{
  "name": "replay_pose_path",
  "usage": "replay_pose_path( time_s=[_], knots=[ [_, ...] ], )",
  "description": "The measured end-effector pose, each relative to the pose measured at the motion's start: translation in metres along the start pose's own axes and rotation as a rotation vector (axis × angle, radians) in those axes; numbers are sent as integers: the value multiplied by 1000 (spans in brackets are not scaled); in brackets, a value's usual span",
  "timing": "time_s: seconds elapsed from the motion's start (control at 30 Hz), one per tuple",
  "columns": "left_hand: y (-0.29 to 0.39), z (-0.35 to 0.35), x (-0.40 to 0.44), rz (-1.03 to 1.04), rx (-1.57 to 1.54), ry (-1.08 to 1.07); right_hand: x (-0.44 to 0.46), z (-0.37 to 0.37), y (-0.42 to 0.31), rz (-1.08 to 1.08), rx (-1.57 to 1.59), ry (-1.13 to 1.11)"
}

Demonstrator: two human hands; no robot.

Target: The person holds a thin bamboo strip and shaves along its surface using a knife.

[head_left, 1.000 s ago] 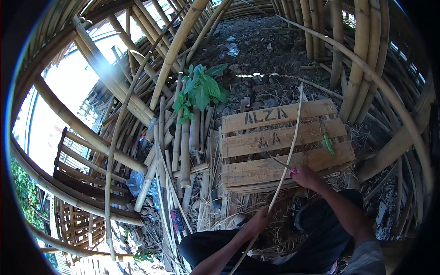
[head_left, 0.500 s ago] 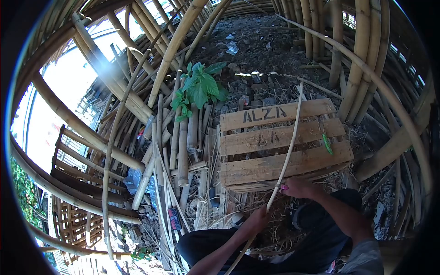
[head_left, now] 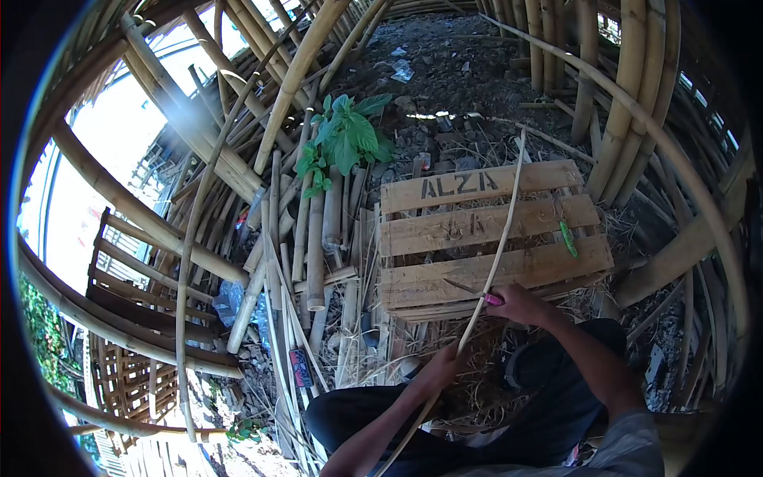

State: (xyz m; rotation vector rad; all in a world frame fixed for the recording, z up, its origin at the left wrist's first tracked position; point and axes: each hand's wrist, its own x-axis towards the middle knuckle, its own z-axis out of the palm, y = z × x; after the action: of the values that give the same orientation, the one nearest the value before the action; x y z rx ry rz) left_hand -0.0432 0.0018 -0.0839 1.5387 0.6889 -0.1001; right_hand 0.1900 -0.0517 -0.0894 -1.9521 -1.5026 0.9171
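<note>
A long, pale bamboo strip (head_left: 502,238) runs from the far side of a slatted wooden crate (head_left: 445,288) down past my lap. My left hand (head_left: 439,370) is wrapped round the strip's lower part, in front of the crate. Just above and to the right, my right hand (head_left: 515,305) is closed on the pink handle of a knife (head_left: 494,300). Its thin blade points left and crosses the strip at the crate's near edge. Whether the blade cuts into the strip cannot be made out. A bright green object (head_left: 568,238) lies on the crate's right side.
Bamboo poles (head_left: 316,246) and thin split strips (head_left: 288,318) lie to the left, by a leafy green plant (head_left: 347,135). A dark red-marked packet (head_left: 300,368) rests among the strips. Upright bamboo posts (head_left: 632,103) and a curved pole (head_left: 675,159) stand right. Shavings cover the ground.
The right hand has risen slightly and turned, so the knife blade now shows pointing left across the strip. My left hand has shifted a little up and left, still on the strip.
</note>
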Motion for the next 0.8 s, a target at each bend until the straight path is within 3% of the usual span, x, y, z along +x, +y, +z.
replay_pose_path(
  time_s=[0.3, 0.5, 0.57, 0.6, 0.67, 0.8],
  knots=[
    [-17, -10, 9, -54, -215, -39, -3, 2, -8, -33, 164, -11],
    [-16, -10, 10, -84, -324, -17, -7, 18, -7, -258, -27, -28],
    [-10, -11, 9, -150, -520, -94, -7, 16, -5, -336, -56, 53],
    [-8, -11, 8, -158, -520, -100, -4, 13, -2, -328, -51, 54],
    [-5, -11, 7, -160, -601, -141, 5, 0, 8, -48, -41, 240],
    [-4, -13, 7, -190, -613, -187, 1, -8, 10, 53, 18, 221]
  ],
)
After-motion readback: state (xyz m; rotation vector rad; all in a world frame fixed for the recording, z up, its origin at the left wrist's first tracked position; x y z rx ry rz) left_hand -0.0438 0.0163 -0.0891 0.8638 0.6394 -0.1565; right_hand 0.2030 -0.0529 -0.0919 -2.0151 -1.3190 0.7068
